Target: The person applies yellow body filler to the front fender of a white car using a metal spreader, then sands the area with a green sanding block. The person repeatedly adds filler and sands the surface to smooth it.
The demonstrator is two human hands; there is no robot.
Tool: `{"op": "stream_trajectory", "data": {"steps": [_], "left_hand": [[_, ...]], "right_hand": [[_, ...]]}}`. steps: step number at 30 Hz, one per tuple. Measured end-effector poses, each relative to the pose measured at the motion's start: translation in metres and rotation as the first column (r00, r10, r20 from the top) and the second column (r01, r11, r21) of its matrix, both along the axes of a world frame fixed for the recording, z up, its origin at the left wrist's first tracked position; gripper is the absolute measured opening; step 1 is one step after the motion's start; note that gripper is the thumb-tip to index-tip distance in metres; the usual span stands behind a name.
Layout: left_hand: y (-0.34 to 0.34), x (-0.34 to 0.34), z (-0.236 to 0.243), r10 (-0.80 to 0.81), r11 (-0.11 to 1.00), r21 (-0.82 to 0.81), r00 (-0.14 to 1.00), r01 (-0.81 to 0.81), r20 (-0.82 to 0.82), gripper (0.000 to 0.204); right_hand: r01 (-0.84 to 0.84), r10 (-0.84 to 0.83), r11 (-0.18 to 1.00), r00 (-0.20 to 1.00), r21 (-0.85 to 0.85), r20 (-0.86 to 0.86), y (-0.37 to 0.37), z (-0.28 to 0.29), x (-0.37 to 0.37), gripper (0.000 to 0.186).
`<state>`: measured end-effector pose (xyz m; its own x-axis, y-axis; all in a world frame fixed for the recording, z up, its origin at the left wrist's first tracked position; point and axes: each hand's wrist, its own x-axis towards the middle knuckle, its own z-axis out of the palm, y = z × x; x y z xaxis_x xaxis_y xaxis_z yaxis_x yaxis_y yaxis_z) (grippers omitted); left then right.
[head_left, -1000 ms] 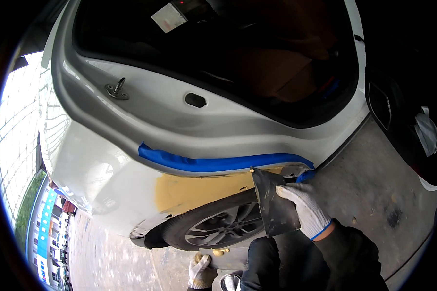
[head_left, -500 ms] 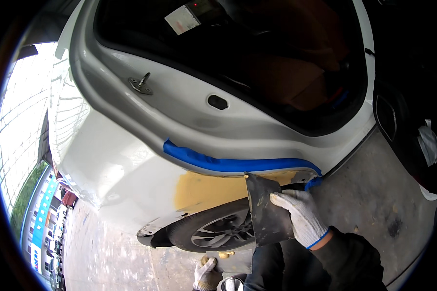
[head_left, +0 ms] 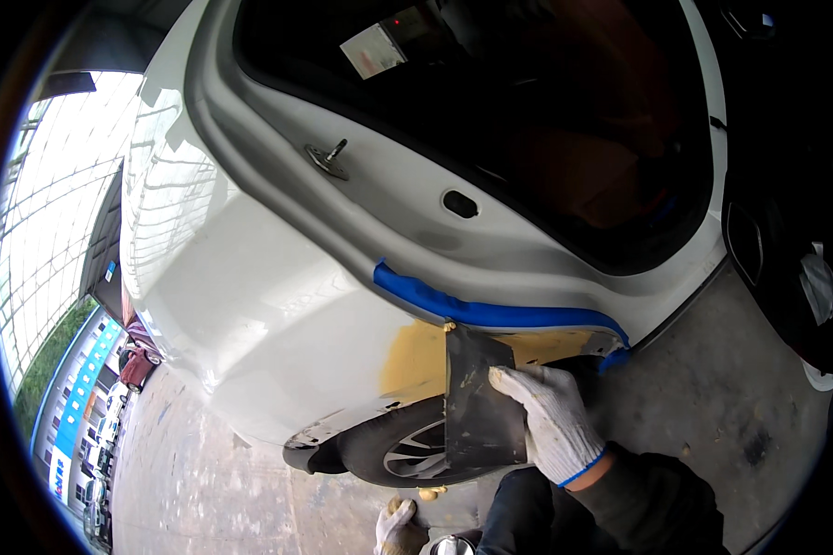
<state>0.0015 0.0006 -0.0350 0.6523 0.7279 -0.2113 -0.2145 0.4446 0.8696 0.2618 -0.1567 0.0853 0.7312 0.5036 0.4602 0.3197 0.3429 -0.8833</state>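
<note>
My right hand [head_left: 553,416], in a white knit glove, grips a dark flat putty spreader [head_left: 477,412]. Its left edge crosses yellow filler [head_left: 415,361] on the white car's rear wheel-arch panel, and a small dab of filler sits at its top corner. Low in the view, my gloved left hand [head_left: 396,529] is closed at the edge of a grey mixing board [head_left: 458,507] bearing lumps of yellow putty [head_left: 430,493]. Blue masking tape [head_left: 500,313] runs along the door-opening edge above the filler. The spreader hides part of the wheel [head_left: 412,453].
The open rear doorway [head_left: 528,111] has a metal striker [head_left: 328,159] on its frame. At right stands the dark open door [head_left: 768,250]. A round metal can [head_left: 453,546] is near my left hand and legs. Parked cars [head_left: 139,365] line the far left.
The spreader in my right hand has moved left along the filler, uncovering filler on its right. My left hand sits slightly lower in view. The whole view has shifted, with the car farther right.
</note>
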Motion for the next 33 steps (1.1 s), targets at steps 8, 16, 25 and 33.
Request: {"op": "stream_trajectory", "data": {"steps": [8,16,25,33], "left_hand": [[0.020,-0.036,-0.017,0.133,0.915,0.403,0.958,-0.020,-0.254,0.014],[0.047,-0.080,0.005,-0.007,0.940,0.340,0.990,-0.042,0.141,0.028],[0.015,-0.056,0.027,0.015,0.826,0.564,1.000,0.002,-0.025,0.025],[-0.001,-0.037,0.036,0.025,0.887,0.453,0.989,-0.088,0.144,0.053]], "right_hand": [[-0.197,0.330,0.921,0.853,0.336,-0.404,0.033,0.048,-0.033,0.028],[-0.317,0.287,0.947,0.907,0.052,0.307,-0.019,-0.015,-0.055,0.026],[-0.492,0.497,0.868,0.853,-0.070,0.161,-0.045,-0.101,-0.083,0.027],[-0.076,-0.079,0.959,0.855,-0.274,-0.513,-0.123,-0.140,-0.094,0.020]]}}
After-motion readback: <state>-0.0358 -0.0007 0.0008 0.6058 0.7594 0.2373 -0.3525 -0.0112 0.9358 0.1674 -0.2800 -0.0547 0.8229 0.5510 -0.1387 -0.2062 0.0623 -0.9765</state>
